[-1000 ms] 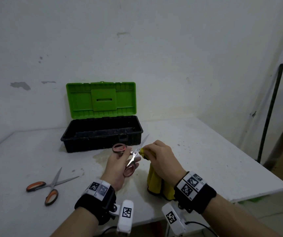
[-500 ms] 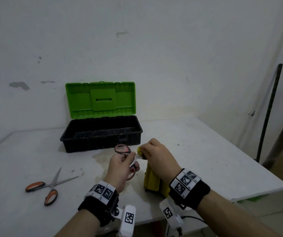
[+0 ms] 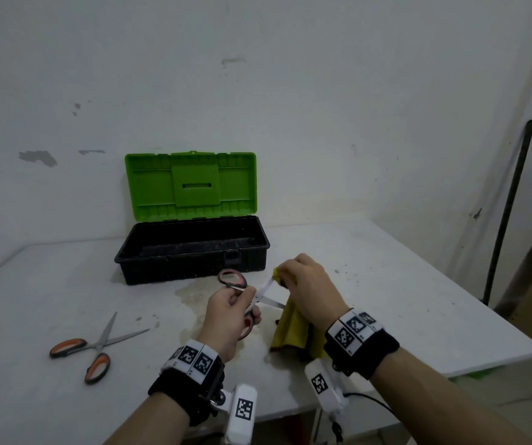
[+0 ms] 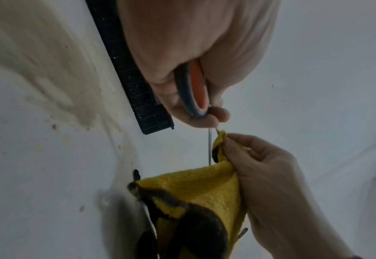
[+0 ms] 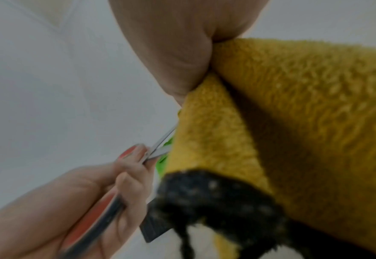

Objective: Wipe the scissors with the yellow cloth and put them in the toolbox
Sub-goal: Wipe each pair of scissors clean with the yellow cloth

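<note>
Left hand [image 3: 226, 311] grips scissors [image 3: 245, 293]; right hand [image 3: 309, 284] pinches yellow cloth [image 3: 290, 329] around one blade.

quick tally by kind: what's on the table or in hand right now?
Scissors: 2 — held scissors gripped by the left hand, spare scissors lying on the table
Cloth: 1 — yellow cloth pinched by the right hand
Toolbox: 1 — toolbox, lid open
Total: 4
</note>
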